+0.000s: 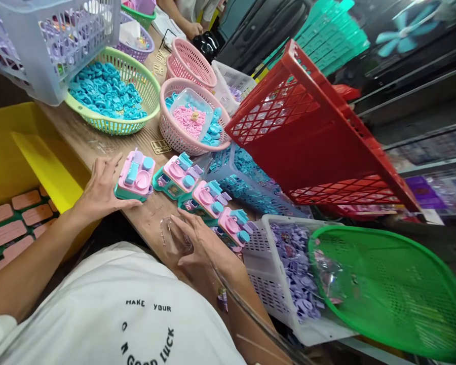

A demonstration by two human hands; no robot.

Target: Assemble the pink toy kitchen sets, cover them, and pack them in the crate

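My left hand (101, 190) grips a small toy kitchen unit (136, 175) at its left side, thumb along the front. Its pink top carries blue and lilac pieces over a teal base. To the right, three similar units stand in a slanting row: one toy unit (178, 175), a middle toy unit (209, 200) and a near toy unit (234, 226). My right hand (203, 243) is beside the row, fingers stretched and thumb apart, around a clear plastic cover (171, 237) on the table. Whether its fingertips touch the cover, I cannot tell.
Behind the units stand a green basket (152, 104) of blue parts and a pink basket (167, 129) holding a tub. A red crate (327, 147) tilts at right, above a white crate (266, 274) of lilac parts and a green basket (395, 289). Another person's hand (193, 30) shows at the back.
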